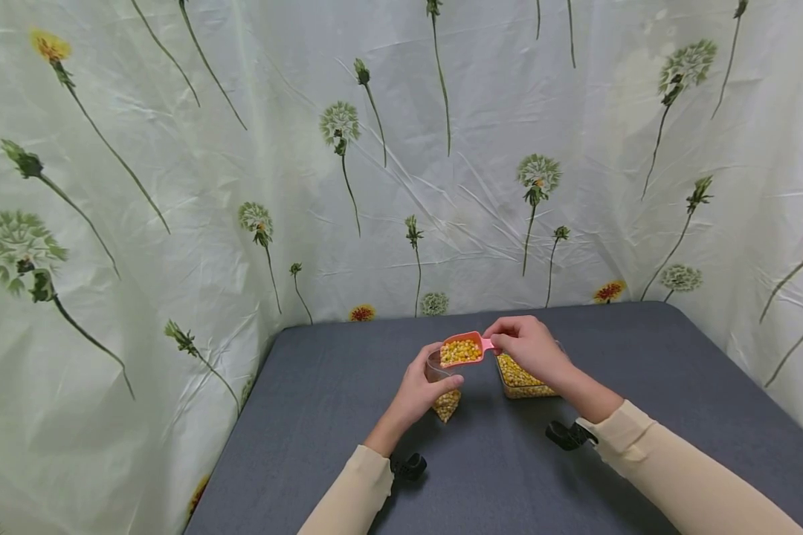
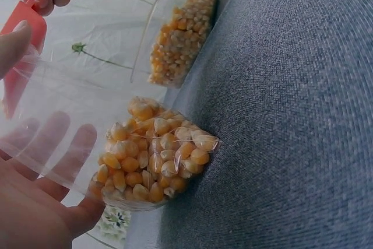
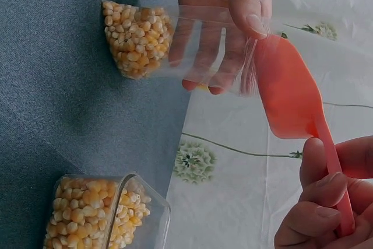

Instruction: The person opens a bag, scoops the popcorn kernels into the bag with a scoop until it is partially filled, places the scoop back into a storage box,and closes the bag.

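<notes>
My left hand (image 1: 415, 390) holds a clear plastic bag (image 3: 186, 74) upright near its mouth, the thumb in front and the fingers spread behind it. Corn kernels (image 2: 157, 155) fill the bag's lower part, just above or touching the table; I cannot tell which. In the head view, my right hand (image 1: 527, 345) pinches the handle of a pink-orange scoop (image 3: 291, 94) heaped with kernels (image 1: 460, 351). The scoop's front edge sits at the bag's opening, close to the left thumb.
A clear rectangular container (image 3: 158, 220) of corn kernels stands on the dark grey table (image 1: 334, 386), below and behind my right hand in the head view. A white curtain (image 1: 294, 134) with dandelion prints hangs behind the table. Each wrist carries a black camera.
</notes>
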Demonstrator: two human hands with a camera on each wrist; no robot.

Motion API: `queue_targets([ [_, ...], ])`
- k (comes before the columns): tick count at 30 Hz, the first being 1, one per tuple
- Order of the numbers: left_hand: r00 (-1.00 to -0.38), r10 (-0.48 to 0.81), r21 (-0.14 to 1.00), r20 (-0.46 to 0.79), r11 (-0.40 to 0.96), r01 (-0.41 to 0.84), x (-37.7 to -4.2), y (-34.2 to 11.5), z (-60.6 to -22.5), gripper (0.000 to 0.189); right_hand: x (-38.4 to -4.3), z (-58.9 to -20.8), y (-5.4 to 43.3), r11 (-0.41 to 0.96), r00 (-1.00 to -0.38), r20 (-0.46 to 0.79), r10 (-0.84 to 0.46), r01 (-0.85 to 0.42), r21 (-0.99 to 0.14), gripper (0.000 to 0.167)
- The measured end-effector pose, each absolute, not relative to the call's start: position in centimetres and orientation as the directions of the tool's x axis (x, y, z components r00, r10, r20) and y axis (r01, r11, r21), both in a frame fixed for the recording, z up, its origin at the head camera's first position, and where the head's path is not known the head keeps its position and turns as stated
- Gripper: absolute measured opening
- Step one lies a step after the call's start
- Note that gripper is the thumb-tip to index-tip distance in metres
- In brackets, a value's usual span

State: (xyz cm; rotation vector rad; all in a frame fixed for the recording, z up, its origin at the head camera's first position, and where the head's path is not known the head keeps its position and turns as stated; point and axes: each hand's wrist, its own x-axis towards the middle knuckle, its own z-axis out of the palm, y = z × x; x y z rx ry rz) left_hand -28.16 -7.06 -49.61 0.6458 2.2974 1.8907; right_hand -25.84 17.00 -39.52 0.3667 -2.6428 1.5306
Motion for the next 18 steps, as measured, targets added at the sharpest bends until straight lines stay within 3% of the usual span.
queue_targets([
  [18, -0.896, 0.387, 0.959, 0.219, 0.084, 0.271, -28.1, -6.9, -49.5, 0.070, -25.3, -39.1, 15.9, 0.590, -0.938, 0.286, -0.193, -0.344, -0.730, 0.013],
])
